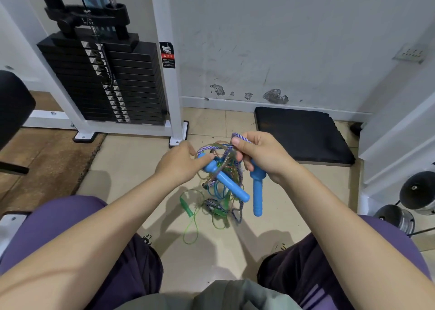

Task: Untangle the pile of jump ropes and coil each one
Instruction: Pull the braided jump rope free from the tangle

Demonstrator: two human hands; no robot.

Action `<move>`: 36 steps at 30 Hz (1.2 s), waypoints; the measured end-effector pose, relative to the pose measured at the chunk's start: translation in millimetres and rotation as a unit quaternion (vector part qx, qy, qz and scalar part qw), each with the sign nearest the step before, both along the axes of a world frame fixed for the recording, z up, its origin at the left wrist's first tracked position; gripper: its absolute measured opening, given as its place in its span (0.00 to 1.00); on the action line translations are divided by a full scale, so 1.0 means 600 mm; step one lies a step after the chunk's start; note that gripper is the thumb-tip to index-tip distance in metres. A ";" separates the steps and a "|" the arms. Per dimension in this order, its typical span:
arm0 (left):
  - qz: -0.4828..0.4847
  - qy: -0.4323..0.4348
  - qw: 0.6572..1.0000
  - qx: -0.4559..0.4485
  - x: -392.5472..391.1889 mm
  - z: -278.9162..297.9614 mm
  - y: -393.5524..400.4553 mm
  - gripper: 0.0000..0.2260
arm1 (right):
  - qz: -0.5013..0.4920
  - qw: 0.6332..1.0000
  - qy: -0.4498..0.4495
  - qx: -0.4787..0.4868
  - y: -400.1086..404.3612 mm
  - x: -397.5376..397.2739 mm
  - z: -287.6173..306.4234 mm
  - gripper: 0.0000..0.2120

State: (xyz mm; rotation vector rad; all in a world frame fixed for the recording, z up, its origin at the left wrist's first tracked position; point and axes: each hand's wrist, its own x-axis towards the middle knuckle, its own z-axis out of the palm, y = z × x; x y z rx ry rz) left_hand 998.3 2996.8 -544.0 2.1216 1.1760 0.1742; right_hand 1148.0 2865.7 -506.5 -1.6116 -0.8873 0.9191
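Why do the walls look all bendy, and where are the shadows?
Head view: the wide lens bows the white machine frame and the wall edges; soft grey arm shadows fall on the floor tiles beneath the rope tangle; the hands look sharp, no glare.

Black warning label [167,55] on white machine upright [166,58], red band with triangle symbols, print too small to read
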 end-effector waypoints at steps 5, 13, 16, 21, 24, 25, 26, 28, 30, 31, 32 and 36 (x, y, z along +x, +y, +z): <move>-0.009 -0.137 0.973 -0.188 0.009 0.000 -0.016 0.23 | 0.023 0.997 0.055 0.045 0.004 -0.006 -0.006 0.14; 0.061 -0.207 0.962 -0.167 0.000 -0.002 0.028 0.14 | -0.129 0.986 0.065 0.082 -0.010 0.042 0.000 0.13; 0.080 -0.154 0.982 -0.079 -0.012 -0.001 0.049 0.10 | -0.256 0.950 0.125 0.128 -0.029 0.085 0.016 0.12; 0.073 -0.262 0.948 -0.163 -0.014 0.006 0.037 0.17 | -0.230 0.969 0.063 0.063 -0.041 0.101 0.009 0.08; 0.063 -0.298 0.938 -0.164 -0.013 0.012 0.032 0.11 | -0.171 0.984 0.053 0.013 -0.032 0.084 -0.001 0.05; 0.057 -0.307 0.936 -0.163 -0.012 0.015 0.031 0.09 | -0.152 0.987 0.056 0.004 -0.030 0.080 -0.002 0.04; 0.051 -0.315 0.933 -0.164 -0.011 0.017 0.031 0.06 | -0.132 0.990 0.057 -0.005 -0.029 0.076 -0.003 0.04; 0.033 -0.322 0.932 -0.165 -0.009 0.022 0.025 0.02 | -0.089 0.995 0.046 -0.023 -0.027 0.067 -0.007 0.06; 0.006 -0.316 0.934 -0.167 -0.007 0.022 0.019 0.03 | -0.052 0.997 0.027 -0.040 -0.021 0.049 -0.013 0.08; -0.006 -0.314 0.934 -0.172 -0.006 0.022 0.014 0.04 | -0.039 0.998 0.020 -0.046 -0.016 0.038 -0.017 0.08; -0.015 -0.314 0.933 -0.176 -0.005 0.023 0.010 0.04 | -0.026 0.998 0.014 -0.052 -0.012 0.026 -0.021 0.09; -0.015 -0.326 0.924 -0.198 -0.001 0.024 0.001 0.03 | 0.023 0.996 -0.016 -0.082 0.003 -0.013 -0.035 0.12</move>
